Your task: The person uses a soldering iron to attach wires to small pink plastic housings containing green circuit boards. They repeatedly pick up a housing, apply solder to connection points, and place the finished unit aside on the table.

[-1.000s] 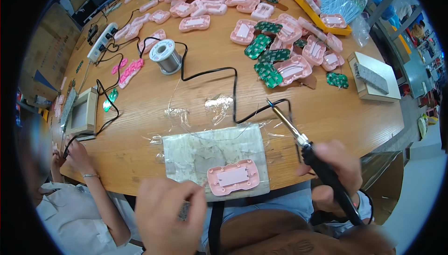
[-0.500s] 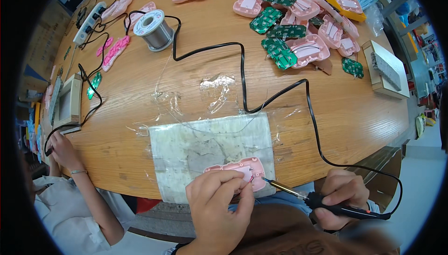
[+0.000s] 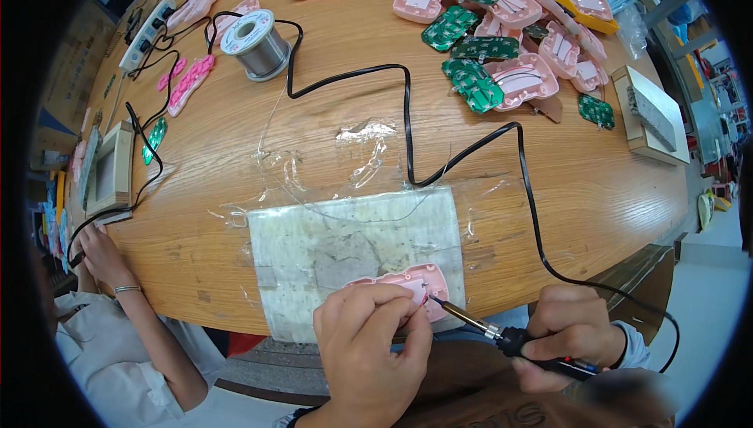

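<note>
A pink plastic casing half lies on the pale, stained mat at the table's near edge. My left hand rests over its left part, hiding much of it. The thumb and fingers are pinched together around a thin red wire at the casing. In my right hand is a black-handled soldering iron, held from the right and pointing left. Its tip is at the wire's end inside the casing, close to my left fingertips; whether they touch is too small to tell.
A solder spool stands at the far left, with a thin strand leading toward the mat. The iron's black cord winds across the table. Green circuit boards and pink casings pile up far right. A co-worker's hand is at left.
My right hand has moved the soldering iron left, bringing its tip from beside the casing's edge to the red wire. My left hand has hardly moved. The view has shifted slightly.
</note>
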Action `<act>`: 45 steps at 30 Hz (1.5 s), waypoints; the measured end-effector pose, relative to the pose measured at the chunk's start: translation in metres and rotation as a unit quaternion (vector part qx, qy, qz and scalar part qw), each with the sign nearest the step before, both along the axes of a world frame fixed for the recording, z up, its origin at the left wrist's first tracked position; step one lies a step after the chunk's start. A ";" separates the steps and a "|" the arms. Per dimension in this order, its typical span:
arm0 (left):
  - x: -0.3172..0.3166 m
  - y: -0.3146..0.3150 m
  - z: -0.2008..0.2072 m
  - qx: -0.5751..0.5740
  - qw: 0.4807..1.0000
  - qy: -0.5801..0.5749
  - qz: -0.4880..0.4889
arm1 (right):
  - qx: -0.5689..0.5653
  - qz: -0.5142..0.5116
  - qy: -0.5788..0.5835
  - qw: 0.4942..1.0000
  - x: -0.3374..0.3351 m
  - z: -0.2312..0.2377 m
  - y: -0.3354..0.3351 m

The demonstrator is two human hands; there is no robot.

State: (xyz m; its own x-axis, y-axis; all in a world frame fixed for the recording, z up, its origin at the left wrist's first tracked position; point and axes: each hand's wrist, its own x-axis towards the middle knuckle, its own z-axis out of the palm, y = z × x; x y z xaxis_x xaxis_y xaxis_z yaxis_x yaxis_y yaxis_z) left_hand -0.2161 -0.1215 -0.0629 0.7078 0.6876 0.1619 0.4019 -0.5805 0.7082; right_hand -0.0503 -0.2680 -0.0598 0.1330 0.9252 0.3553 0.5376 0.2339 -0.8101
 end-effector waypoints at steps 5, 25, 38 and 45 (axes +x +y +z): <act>0.001 0.002 0.002 -0.011 1.000 0.000 -0.002 | 0.002 -0.019 0.016 1.000 0.002 0.004 0.001; 0.003 0.004 0.006 -0.034 0.998 0.051 -0.007 | 0.019 -0.073 0.090 0.993 0.005 -0.003 -0.002; 0.006 0.008 0.009 -0.048 0.996 0.074 -0.013 | 0.016 -0.062 0.083 0.994 0.006 -0.003 0.003; 0.011 0.013 0.014 -0.043 0.993 0.110 -0.032 | 0.020 -0.059 0.085 0.994 0.005 -0.004 0.008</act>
